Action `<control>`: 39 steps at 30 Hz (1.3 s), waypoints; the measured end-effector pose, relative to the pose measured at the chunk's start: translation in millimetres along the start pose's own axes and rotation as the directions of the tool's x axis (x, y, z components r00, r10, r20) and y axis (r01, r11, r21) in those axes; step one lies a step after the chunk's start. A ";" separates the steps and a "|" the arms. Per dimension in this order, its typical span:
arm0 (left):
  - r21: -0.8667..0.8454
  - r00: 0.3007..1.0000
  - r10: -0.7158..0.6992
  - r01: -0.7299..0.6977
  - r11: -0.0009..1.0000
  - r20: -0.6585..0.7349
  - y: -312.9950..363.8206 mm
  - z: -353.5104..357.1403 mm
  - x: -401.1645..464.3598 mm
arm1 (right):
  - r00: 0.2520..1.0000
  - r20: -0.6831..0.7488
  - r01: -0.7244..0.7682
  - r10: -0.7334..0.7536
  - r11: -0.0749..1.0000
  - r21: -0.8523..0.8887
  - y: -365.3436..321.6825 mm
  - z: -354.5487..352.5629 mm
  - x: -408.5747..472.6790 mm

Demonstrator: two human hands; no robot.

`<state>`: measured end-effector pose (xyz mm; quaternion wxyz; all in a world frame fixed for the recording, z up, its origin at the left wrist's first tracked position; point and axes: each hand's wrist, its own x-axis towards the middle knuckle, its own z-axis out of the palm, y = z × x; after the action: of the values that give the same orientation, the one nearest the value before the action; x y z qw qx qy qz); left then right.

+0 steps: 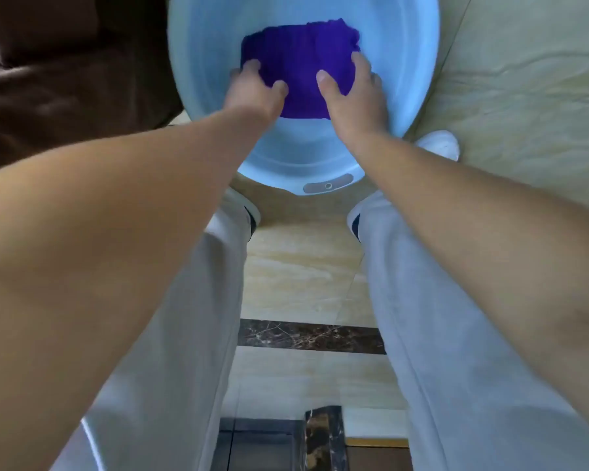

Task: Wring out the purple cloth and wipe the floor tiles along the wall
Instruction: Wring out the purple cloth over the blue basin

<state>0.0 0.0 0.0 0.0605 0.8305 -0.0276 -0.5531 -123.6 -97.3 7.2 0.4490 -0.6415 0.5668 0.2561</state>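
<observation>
purple cloth (300, 68) in blue basin (405, 62) — both hands seemingly gripping it.

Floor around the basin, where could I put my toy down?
Bare tiles right of the blue basin, and between the trouser legs. Crowded left: a brown sofa touches the basin.

Both hands in light blue basin (198, 39) at 12 o'clock: left hand (255, 90) and right hand (352, 93) grip purple cloth (300, 62); beige floor tiles (303, 270) below; white shoe (439, 144) at 2 o'clock
</observation>
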 end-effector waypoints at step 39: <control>-0.875 0.977 0.161 -0.197 0.443 -0.139 21.3 -191.9 -441.0 | 0.939 0.265 0.138 -0.219 0.946 0.293 -188.5 -216.9 -377.8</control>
<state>6.8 42.1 479.6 0.5397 0.6807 0.1762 -0.4630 -67.8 -106.1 478.5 0.6330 -0.5780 0.4623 0.2268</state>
